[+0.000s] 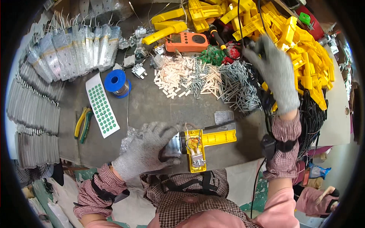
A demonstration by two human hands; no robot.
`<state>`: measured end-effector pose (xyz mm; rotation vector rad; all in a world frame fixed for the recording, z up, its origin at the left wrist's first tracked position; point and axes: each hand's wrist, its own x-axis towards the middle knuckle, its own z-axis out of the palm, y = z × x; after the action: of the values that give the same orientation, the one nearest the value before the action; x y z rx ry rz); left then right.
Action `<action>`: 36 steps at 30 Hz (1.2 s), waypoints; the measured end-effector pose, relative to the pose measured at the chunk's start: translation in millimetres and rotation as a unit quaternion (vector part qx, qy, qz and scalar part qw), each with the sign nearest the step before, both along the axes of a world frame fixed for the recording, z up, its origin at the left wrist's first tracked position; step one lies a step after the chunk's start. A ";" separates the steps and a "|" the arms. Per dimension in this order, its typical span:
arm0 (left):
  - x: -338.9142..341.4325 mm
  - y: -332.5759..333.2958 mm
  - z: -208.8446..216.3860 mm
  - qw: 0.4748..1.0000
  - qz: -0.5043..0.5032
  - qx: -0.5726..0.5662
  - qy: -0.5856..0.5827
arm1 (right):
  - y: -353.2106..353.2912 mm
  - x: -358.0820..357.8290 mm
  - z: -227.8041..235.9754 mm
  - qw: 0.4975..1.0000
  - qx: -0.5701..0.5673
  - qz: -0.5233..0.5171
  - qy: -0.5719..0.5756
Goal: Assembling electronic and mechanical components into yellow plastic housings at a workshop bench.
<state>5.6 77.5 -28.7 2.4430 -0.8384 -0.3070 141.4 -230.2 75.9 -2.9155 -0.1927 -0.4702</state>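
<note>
My gloved left hand [150,146] is wrapped around the silver barrel [174,146] of a yellow plastic housing [219,138], which lies open-side up at the front of the table. Thin wires and a small metal block [198,159] sit inside the housing, and a dark cord runs off to the right. Raised at the upper right, my gloved right hand [275,68] has its fingers apart beside hanging black cords [239,22]. Nothing shows in its grip. A screwdriver [217,37] with a black and yellow handle is left of its fingertips.
Yellow plastic shells [304,57] heap up at the right, above black cables [313,125]. Long screws [239,85], pale small sleeves [173,74] and an orange meter [187,41] lie mid-table. Leftward are a blue wire spool [117,83], a sticker sheet [102,104], pliers [86,125] and bagged parts [76,49].
</note>
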 end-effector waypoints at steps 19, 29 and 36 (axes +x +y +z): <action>-3.0 -113.1 -10.1 0.976 -0.093 -0.039 -0.194 | -73.7 -144.3 -81.9 0.950 0.082 0.234 0.189; 0.8 -111.7 -11.0 0.979 -0.100 -0.040 -0.172 | -70.3 -149.0 -95.9 0.948 0.185 0.203 0.158; 2.7 -115.0 -11.9 0.985 -0.125 0.002 -0.117 | -72.4 -153.3 -98.5 0.955 0.111 0.201 0.185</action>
<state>8.3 -37.4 -40.6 2.4087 -1.2522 -0.1104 -11.9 -302.6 -22.6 -2.5829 -0.6152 0.1147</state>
